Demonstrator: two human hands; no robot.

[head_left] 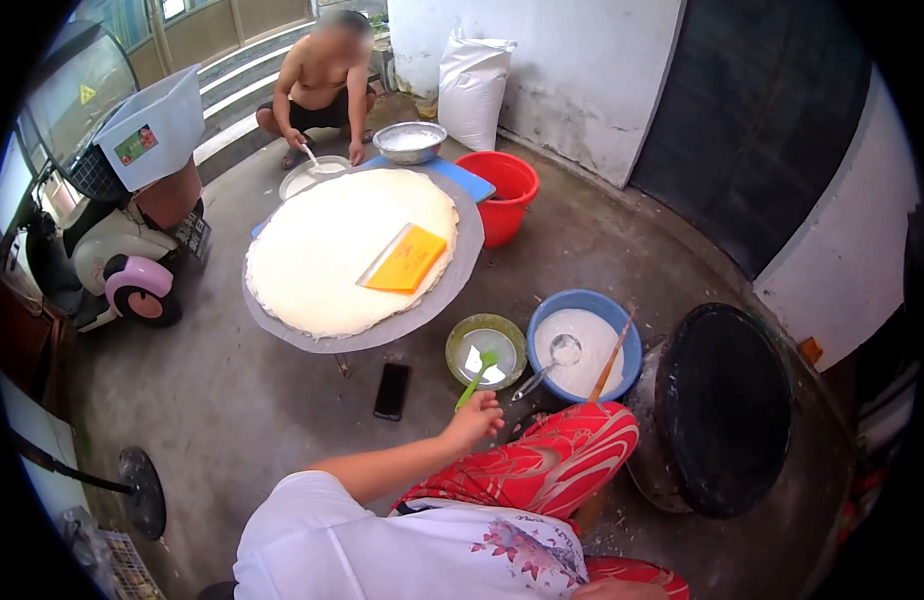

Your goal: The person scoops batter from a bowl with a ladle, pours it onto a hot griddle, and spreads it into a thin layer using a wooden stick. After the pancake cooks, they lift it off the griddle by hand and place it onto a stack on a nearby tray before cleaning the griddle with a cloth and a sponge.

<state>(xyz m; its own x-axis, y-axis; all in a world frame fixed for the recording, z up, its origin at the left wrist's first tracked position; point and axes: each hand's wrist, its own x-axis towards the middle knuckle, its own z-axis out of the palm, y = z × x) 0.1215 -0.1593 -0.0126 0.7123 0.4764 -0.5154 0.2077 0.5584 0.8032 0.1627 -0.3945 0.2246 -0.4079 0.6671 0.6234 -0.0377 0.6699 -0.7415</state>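
Note:
My left hand (473,420) is over my red-patterned trouser leg, fingers loosely bent and apart, with nothing seen in them. Close by is the handle of a green brush (473,384), whose head rests in a yellow-green bowl (454,343) of pale liquid. Of my right hand (622,591), only a bit shows low at the frame's edge; its fingers are hidden. A wide round sheet of pale dough (332,240) covers most of a round grey board (472,240). On the dough lies an orange-handled scraper (410,260).
A blue basin (634,350) holds white flour, a ladle (563,352) and a wooden stick (612,357). Beside it stands a black-lidded drum (727,410). A phone (392,391) lies on the floor. Beyond are a red bucket (507,200), metal bowl (410,150), crouching person (322,85) and scooter (122,250).

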